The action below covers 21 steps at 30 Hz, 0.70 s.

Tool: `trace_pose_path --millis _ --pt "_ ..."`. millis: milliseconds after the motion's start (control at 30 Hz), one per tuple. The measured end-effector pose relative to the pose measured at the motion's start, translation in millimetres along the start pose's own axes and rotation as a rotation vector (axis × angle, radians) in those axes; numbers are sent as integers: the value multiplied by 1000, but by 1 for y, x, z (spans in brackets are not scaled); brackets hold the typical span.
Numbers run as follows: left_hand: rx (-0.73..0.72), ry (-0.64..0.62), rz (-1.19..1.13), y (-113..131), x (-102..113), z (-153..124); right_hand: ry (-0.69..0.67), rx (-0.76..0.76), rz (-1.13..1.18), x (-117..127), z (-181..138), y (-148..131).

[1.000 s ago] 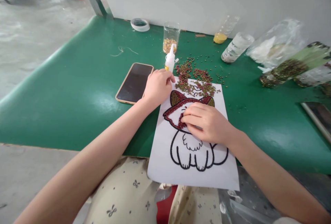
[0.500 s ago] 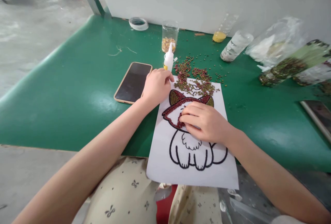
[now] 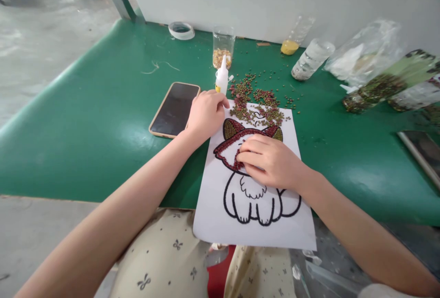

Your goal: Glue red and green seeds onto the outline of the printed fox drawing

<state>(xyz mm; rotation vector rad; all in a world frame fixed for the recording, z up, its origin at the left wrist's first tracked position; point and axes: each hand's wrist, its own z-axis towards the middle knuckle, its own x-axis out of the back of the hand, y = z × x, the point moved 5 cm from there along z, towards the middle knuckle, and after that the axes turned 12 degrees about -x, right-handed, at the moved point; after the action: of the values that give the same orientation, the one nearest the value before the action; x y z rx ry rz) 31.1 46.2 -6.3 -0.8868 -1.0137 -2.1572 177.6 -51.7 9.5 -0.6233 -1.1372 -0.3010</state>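
A white sheet of paper (image 3: 213,215) carries a black-outlined fox-like drawing. Red beans line the edge of its head, and its ears hold red and green beans. My right hand (image 3: 271,160) lies over the face, fingers bent together with tips down on the paper; whatever they pinch is hidden. My left hand (image 3: 207,112) rests loosely at the sheet's upper left corner, fingers curved and apart, with no object visible in it. Just behind it stands a white glue bottle (image 3: 222,78), nozzle up. Loose red and green beans (image 3: 242,94) spread across the sheet's top and the table.
A phone (image 3: 175,110) lies left of my left hand on the green table (image 3: 85,142). Behind are a tape roll (image 3: 181,31) and a clear cup (image 3: 223,48) of yellow grains. Plastic containers (image 3: 312,59), a clear bag (image 3: 364,55) and a dark flat object (image 3: 421,153) are on the right.
The view has shifted slightly, so everything sits a little further left. Both hands keep nearly the same place and pose on the sheet.
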Motion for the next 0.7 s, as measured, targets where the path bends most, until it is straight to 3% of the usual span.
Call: trace_pose_path --millis 367,600,700 --pt "3 0 -6 0 0 0 105 -5 4 7 1 -1" --pt "21 -8 -1 -1 1 0 418 -361 11 31 -4 25" --pt "17 -3 -18 -1 2 1 468 -526 55 36 -7 40"
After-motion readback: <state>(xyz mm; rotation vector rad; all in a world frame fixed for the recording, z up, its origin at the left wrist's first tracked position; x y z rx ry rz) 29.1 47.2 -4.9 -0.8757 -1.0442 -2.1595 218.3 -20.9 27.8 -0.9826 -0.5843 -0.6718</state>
